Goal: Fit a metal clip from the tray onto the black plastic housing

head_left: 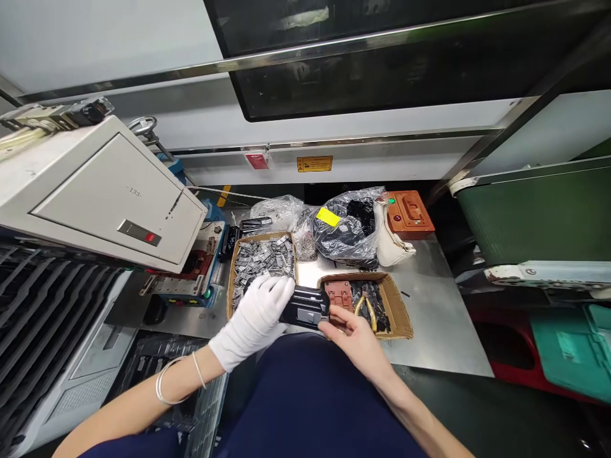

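Black plastic part (305, 307) is up off the steel counter (432, 324), held between two hands, just beside the left corner of a cardboard tray (398, 312). The left hand (258, 315) wears a white cloth glove. Its fingers are curled shut over the left end of the part, and they grip it firmly. Two thin silver bangles (174, 381) hang on that wrist. The right hand (356, 337) is bare. Its thumb and fingers (337, 313) close on the right end of the part, so this hand is holding it too, but the tips are partly hidden and hard to see. Below the right hand, the tray holds a red-brown block (338, 296), yellow-handled pliers (367, 313) and dark pieces. Near the left hand, another cardboard tray (233, 280) is full of small gray metal pieces (262, 264). Toward the far edge of the counter lie a clear plastic bag (277, 210), a dark bag with a yellow label (346, 229), a white cloth bag (391, 238) and an orange case (408, 213). A big gray machine box (109, 191) leans out past the left edge.
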### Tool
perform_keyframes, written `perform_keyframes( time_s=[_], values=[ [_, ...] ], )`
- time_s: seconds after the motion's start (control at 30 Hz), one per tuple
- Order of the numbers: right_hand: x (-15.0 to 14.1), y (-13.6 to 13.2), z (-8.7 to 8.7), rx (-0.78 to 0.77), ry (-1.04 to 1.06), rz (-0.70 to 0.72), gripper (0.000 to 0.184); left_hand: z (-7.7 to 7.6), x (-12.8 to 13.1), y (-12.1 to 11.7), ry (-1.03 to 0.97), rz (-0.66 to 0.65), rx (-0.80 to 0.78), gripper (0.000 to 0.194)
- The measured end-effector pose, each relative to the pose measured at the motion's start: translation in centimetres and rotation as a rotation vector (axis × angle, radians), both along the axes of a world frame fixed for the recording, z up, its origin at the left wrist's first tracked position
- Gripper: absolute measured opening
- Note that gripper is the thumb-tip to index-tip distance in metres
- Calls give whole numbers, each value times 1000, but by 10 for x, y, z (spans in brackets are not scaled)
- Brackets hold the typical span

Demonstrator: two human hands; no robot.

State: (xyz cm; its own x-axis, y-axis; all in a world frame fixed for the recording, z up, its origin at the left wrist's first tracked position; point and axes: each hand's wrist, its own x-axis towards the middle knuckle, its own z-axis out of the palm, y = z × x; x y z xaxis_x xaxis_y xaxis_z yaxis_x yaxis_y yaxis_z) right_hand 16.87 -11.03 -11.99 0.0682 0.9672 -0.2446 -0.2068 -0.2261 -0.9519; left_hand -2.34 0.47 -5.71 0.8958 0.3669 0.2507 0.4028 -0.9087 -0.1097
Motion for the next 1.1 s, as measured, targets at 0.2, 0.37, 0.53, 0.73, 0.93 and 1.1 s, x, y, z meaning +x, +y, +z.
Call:
perform_keyframes(
  time_s=[0.2, 0.37, 0.53, 0.73, 0.93, 1.1],
  values=[
    [4, 2, -3, -9, 9, 30, 39, -3, 0, 1, 62, 17, -45, 69],
    [6, 3, -4, -40, 5, 55, 36, -12, -3, 2, 28, 17, -79, 68],
    [-1, 4, -14, -69, 22, 144, 40, -25, -17, -8, 5, 63, -98, 75],
    [-19, 12, -20, -114, 66, 252, 45, -46, -46, -24, -34, 176, -168, 83],
    [-49, 22, -26, -108, 27, 281, 46, -56, -73, -17, -110, 182, -119, 72],
    [-29, 63, -37, -14, -118, 302, 44, -70, -89, 9, -159, 237, -131, 65]
  ],
)
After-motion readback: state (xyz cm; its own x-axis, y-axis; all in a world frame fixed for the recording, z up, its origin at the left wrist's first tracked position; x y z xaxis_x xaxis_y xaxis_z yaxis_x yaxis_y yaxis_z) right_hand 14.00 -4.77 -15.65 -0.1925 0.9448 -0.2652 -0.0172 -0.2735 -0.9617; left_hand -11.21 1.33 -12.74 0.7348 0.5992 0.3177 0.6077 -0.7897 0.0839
